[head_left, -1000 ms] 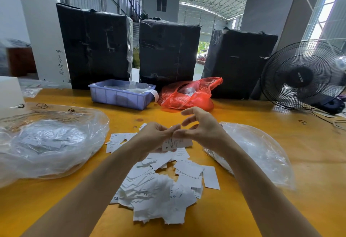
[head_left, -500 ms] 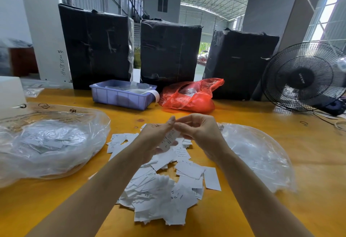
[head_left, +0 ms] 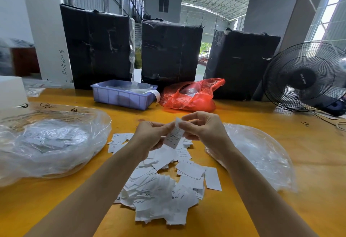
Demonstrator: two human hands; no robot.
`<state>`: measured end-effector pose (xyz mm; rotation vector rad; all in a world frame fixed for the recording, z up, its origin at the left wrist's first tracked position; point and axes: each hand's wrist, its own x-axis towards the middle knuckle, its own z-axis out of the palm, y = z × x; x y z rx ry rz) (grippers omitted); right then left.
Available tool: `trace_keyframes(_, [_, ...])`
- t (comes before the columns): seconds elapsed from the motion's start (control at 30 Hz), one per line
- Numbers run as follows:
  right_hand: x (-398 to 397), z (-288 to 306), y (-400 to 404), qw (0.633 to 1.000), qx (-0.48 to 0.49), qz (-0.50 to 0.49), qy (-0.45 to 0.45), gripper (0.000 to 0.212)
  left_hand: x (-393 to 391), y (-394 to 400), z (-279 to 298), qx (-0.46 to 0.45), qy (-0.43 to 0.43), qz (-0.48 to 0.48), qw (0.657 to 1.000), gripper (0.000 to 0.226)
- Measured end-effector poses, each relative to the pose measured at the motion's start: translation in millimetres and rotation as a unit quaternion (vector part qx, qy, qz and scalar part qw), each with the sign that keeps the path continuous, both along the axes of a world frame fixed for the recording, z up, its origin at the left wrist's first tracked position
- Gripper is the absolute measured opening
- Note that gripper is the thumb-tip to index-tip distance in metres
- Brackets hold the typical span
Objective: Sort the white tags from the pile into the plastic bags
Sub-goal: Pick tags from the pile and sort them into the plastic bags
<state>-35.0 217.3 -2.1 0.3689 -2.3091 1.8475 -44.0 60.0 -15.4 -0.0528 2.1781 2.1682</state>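
A pile of white tags [head_left: 164,186] lies on the yellow table [head_left: 309,162] in front of me. Above its far end, both hands hold one white tag [head_left: 174,135] upright. My left hand [head_left: 149,135] pinches the tag's left side and my right hand [head_left: 202,128] pinches its top edge. A clear plastic bag [head_left: 50,141] with tags inside lies at the left. Another clear plastic bag [head_left: 256,152] lies flat at the right, beside my right forearm.
A purple plastic bin [head_left: 123,94] and a red plastic bag [head_left: 191,96] sit at the table's far side, before three black-wrapped boxes [head_left: 168,53]. A black fan [head_left: 305,77] stands at the far right. A white box [head_left: 11,92] is at the far left.
My hands have risen from the pile with one tag. The tag, low between them before, now stands upright, and my right fingers have closed onto its top edge.
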Motion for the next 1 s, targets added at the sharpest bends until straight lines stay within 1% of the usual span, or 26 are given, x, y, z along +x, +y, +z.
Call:
trace_keyframes(0.07, [-0.8,0.1,1.5,1.0,0.003,0.006,-0.024,0.015,-0.7,0.6,-1.0,0.005,0.005,0.0,1.0,0.022])
trace_keyframes(0.13, [-2.1,-0.5,3.5,1.0,-0.001,-0.016,-0.023,0.012,-0.8,-0.5,-1.0,-0.006,0.007,-0.016,1.0,0.02])
trace_keyframes(0.27, [-2.6,-0.4,5.9,0.998,-0.033,-0.052,-0.032,0.005,-1.8,-8.8,-0.3,-0.072,-0.012,-0.064,0.995,0.028])
trace_keyframes(0.37, [-2.5,-0.6,4.3,0.995,-0.051,-0.059,-0.057,0.003,-4.5,-15.0,0.8,-0.085,-0.03,-0.087,0.992,0.031])
trace_keyframes(0.47, [-2.5,-1.2,0.8,0.995,-0.061,-0.057,-0.062,0.0,-6.5,-20.8,3.9,-0.088,-0.041,-0.111,0.989,0.022])
trace_keyframes(0.57, [-1.9,-0.7,0.8,0.995,-0.061,-0.052,-0.057,0.003,-8.2,-27.8,8.5,-0.097,-0.042,-0.117,0.987,0.011])
trace_keyframes(0.63, [-3.3,2.4,6.1,0.996,-0.041,-0.066,-0.038,0.004,-9.9,-36.0,13.6,-0.134,-0.033,-0.093,0.986,0.007])
trace_keyframes(0.67, [-4.7,5.0,11.7,0.996,-0.017,-0.082,-0.021,0.005,-11.1,-43.1,16.2,-0.17,-0.021,-0.065,0.983,0.006])
trace_keyframes(0.7, [-7.2,8.2,20.2,0.994,0.017,-0.104,-0.001,0.007,-13.6,-53.2,18.5,-0.218,-0.005,-0.024,0.976,0.004])
trace_keyframes(0.73, [-9.7,11.2,31.6,0.99,0.059,-0.13,0.016,0.009,-16.9,-66.9,19.5,-0.277,0.017,0.029,0.96,0.005])
trace_keyframes(0.77, [-13.3,13.9,43.3,0.982,0.107,-0.156,0.027,0.01,-18.9,-85.3,19.9,-0.338,0.037,0.093,0.936,0.007])
trace_keyframes(0.8, [-17.2,15.1,58.2,0.969,0.163,-0.185,0.026,0.01,-20.0,-103.8,19.6,-0.396,0.045,0.159,0.903,0.009])
trace_keyframes(0.83, [-21.2,14.1,75.8,0.95,0.224,-0.217,0.013,0.011,-20.8,-121.1,19.1,-0.437,0.039,0.216,0.872,0.012])
trace_keyframes(0.9, [-29.8,7.4,104.4,0.903,0.339,-0.261,-0.04,0.012,-19.3,-154.3,14.1,-0.475,0.02,0.292,0.83,0.016])
trace_keyframes(1.0, [-37.4,-9.2,129.3,0.838,0.457,-0.276,-0.11,0.018,-18.8,-175.4,4.9,-0.504,-0.012,0.343,0.792,0.014])
